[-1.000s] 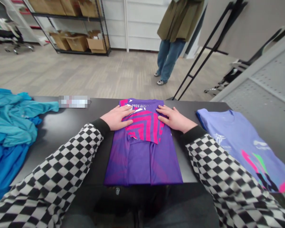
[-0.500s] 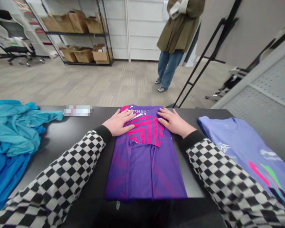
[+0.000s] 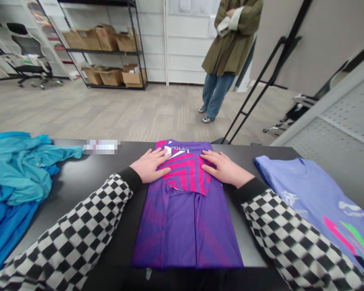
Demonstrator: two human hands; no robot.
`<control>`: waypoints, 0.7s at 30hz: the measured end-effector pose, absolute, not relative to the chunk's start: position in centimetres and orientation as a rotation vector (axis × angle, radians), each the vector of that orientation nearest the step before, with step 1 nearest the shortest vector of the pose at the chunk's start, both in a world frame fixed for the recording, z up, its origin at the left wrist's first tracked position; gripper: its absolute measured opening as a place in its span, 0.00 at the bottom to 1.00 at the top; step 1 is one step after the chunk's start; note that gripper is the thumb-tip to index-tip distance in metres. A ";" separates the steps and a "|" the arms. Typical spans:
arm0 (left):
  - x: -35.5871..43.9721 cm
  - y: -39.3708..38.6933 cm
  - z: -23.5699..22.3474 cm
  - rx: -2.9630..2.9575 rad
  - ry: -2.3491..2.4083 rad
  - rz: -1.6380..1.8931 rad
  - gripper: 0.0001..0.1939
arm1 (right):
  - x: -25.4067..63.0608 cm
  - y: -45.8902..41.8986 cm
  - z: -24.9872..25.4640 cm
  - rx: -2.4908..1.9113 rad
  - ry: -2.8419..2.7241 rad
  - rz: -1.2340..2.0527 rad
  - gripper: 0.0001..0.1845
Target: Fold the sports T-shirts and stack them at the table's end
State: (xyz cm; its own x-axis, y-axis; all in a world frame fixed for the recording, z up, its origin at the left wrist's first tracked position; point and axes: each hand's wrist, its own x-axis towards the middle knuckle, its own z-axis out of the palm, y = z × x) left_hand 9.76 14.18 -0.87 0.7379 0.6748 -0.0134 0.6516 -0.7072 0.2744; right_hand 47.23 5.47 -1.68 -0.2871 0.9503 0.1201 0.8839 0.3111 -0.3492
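Observation:
A purple shirt with pink stripes and white lettering (image 3: 182,226) lies on the black table (image 3: 106,169), its sides folded inward into a long panel. Its near edge reaches the table's front edge. My left hand (image 3: 150,165) rests flat on the shirt's upper left part, fingers stretched out over the pink area. Opposite it, my right hand (image 3: 223,165) lies with fingers spread on the upper right edge, touching the striped sleeve. Neither hand grips the cloth.
Crumpled blue and teal clothing (image 3: 21,169) lies at the left. A blurred-out item (image 3: 100,147) sits near the far edge. At the right is a folded lavender T-shirt (image 3: 309,190). A person (image 3: 230,48) stands beyond the table, beside a black stand (image 3: 261,81).
The view has tilted up slightly, so everything sits lower in the picture. Both hands stay on the shirt's upper part with hardly any shift. The shirt keeps its folded shape.

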 end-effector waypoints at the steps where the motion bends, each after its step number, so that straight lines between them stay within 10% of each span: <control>1: 9.8 14.1 -0.8 2.682 1.040 0.125 0.42 | 47.3 5.4 -1.6 -1.654 -2.279 0.303 0.29; 21: 10.3 15.2 -0.5 2.757 1.148 0.195 0.42 | 47.6 5.9 -1.0 -1.805 -2.230 0.299 0.44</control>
